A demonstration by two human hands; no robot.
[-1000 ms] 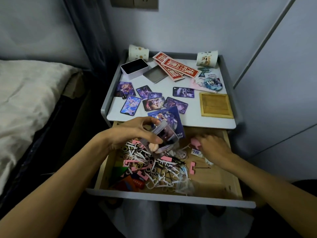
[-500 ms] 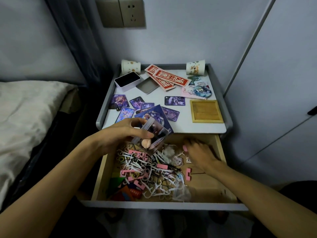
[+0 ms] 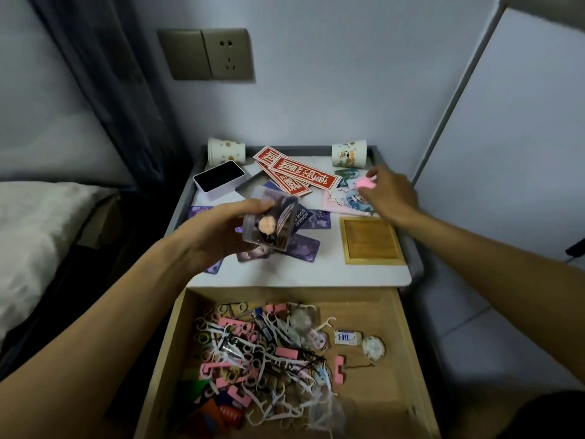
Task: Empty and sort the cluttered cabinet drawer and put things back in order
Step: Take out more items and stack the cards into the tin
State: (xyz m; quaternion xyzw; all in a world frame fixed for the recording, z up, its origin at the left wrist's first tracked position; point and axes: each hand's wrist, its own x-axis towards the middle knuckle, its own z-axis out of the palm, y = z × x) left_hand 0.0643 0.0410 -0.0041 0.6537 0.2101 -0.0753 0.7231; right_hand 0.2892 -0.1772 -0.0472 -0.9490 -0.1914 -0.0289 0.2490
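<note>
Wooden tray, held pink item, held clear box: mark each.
Wooden tray (image 3: 370,240): head view, recessed centre.
Pink item (image 3: 366,184): head view, exposed left end.
Clear box (image 3: 269,226): head view, front face.

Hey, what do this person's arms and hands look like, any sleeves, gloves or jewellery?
The left forearm and right forearm are bare up to the frame's edge, with no sleeves. The left hand and right hand are ungloved. No watch, bracelet or ring shows, though the picture is dim and slightly blurred.
</note>
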